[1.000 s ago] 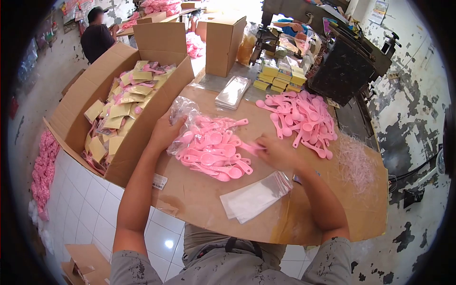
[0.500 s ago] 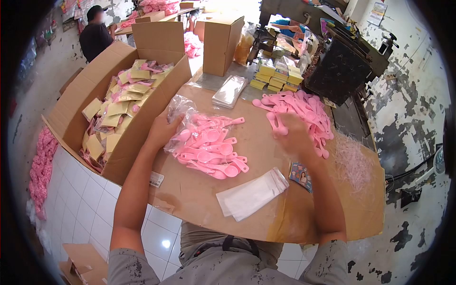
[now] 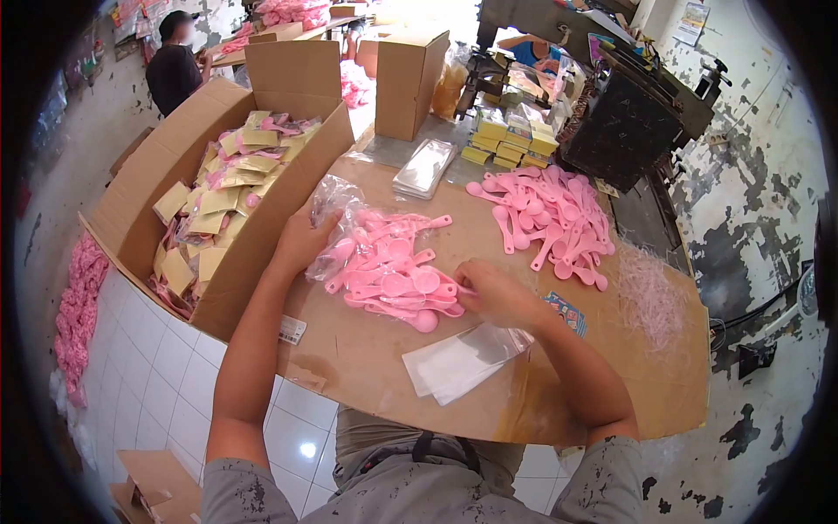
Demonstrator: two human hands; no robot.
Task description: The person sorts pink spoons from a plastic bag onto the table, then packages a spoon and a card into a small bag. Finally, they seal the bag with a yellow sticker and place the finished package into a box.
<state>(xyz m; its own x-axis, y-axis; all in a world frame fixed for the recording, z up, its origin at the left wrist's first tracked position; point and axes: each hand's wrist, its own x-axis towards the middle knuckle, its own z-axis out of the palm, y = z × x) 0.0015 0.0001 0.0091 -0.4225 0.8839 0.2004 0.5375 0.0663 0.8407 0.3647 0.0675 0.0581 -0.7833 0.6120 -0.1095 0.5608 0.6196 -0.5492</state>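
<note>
A pile of pink plastic measuring spoons (image 3: 397,281) lies on the cardboard-covered table, its left part under a clear plastic bag (image 3: 339,194). At the pile's left edge my left hand (image 3: 307,237) is closed on that bag. My right hand (image 3: 499,293) is at the pile's right side, fingers pinched on the handle of a pink spoon (image 3: 456,289); its fingertips are partly hidden. Farther right lies a second heap of pink spoons (image 3: 559,214). Just below my right hand are flat clear bags (image 3: 463,360), and a printed card (image 3: 567,313) sits beside my wrist.
To the left stands a large open carton (image 3: 288,179) filled with packed spoons and yellowish cards. Another stack of clear bags (image 3: 425,168), yellow card bundles (image 3: 511,140) and a dark machine (image 3: 624,118) are at the back. Plastic shreds (image 3: 650,301) lie right. A person (image 3: 175,70) stands far left.
My right hand has moved from the right heap leftward and nearer, to the right edge of the left pile. My left hand has stayed at the bag.
</note>
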